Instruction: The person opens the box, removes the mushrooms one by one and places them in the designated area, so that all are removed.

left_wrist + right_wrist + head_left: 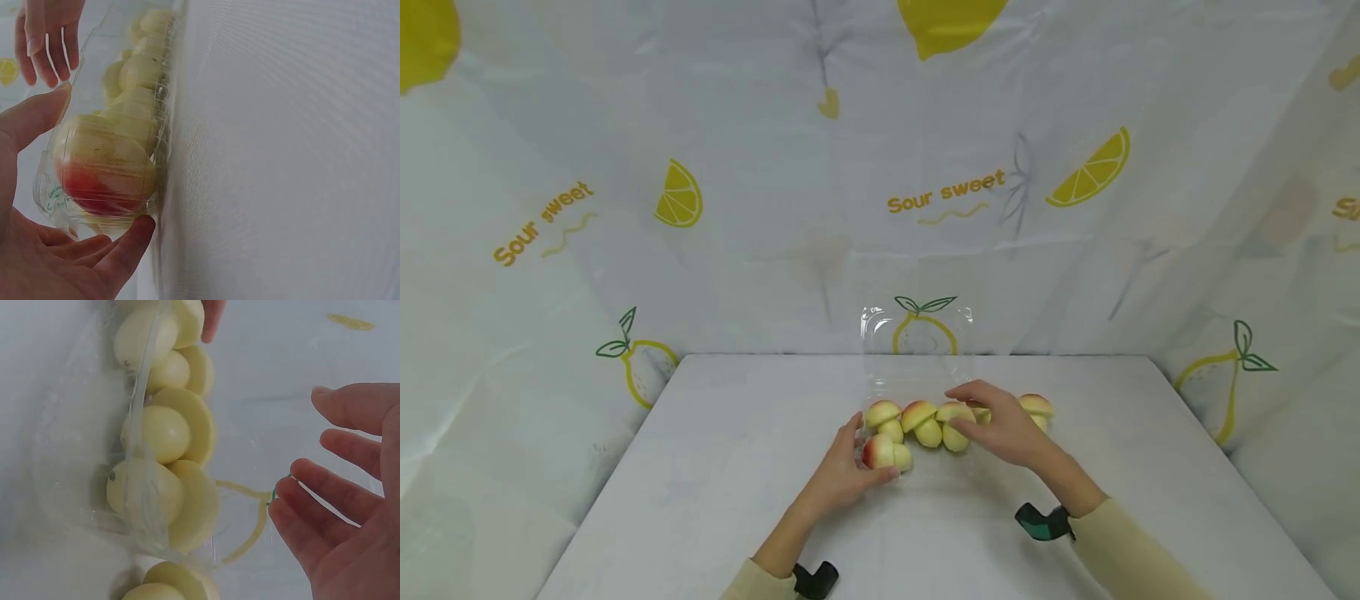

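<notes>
A clear plastic clamshell box (936, 479) stands on the table with its lid (917, 367) raised at the back. Inside are several yellow, mushroom-shaped pieces with red-tinged caps: a back row with a middle piece (919, 417), and a front-left one (880, 452), seen red-side-on (103, 165) through the box wall in the left wrist view. My left hand (846, 471) grips the box's left end, thumb at the front and fingers along the side. Over the right part of the box hovers my right hand (1003, 425), fingers spread and loosely bent, holding nothing; it partly hides a piece behind it.
Another mushroom-shaped piece (1036, 405) lies outside the box, to its right, partly behind my right hand. The white table (737, 450) meets a lemon-printed white sheet (760, 208) at its back edge.
</notes>
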Motion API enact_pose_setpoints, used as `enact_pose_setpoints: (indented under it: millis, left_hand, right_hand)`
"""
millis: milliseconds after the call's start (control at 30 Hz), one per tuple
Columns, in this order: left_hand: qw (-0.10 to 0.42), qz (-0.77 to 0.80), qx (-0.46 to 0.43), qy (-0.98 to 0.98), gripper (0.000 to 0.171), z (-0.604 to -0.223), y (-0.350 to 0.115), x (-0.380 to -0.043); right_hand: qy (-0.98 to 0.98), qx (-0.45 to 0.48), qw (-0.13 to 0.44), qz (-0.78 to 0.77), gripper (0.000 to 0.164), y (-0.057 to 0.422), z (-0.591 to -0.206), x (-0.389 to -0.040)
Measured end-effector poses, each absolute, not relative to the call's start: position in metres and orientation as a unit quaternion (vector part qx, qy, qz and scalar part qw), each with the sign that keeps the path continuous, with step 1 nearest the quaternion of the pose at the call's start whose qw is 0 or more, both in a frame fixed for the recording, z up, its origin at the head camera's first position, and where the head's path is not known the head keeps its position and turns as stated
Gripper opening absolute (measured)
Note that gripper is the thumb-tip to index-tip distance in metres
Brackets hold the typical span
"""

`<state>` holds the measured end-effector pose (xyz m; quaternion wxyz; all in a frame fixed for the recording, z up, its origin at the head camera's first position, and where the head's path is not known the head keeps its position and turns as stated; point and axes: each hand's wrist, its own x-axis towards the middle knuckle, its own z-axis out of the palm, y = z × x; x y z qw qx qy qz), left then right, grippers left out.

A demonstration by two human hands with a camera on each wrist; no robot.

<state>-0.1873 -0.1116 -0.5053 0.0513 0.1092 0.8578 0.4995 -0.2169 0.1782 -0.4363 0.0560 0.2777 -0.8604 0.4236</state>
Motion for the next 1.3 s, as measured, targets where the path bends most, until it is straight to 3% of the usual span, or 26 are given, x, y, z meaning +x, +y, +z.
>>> enact_pose_setpoints:
  millis: [500, 767, 1300]
  left_hand:
    - [0.047, 0.499, 0.112, 0.858, 0.111, -0.505, -0.112, -0.187]
    - [0.050, 0.491, 0.110, 0.863, 0.111, -0.504, -0.112, -0.187]
    - [0.039, 0.497, 0.120, 0.859, 0.112, -0.508, -0.113, -0.189]
  right_hand:
    - [-0.846, 0.312, 0.006, 0.433, 0.038, 0.149, -0.450, -0.218]
    - [-0.844, 0.342, 0.015, 0.412, 0.034, 0.136, -0.456, -0.219]
    - [-0.838, 0.325, -0.056, 0.435, 0.040, 0.115, -0.472, -0.220]
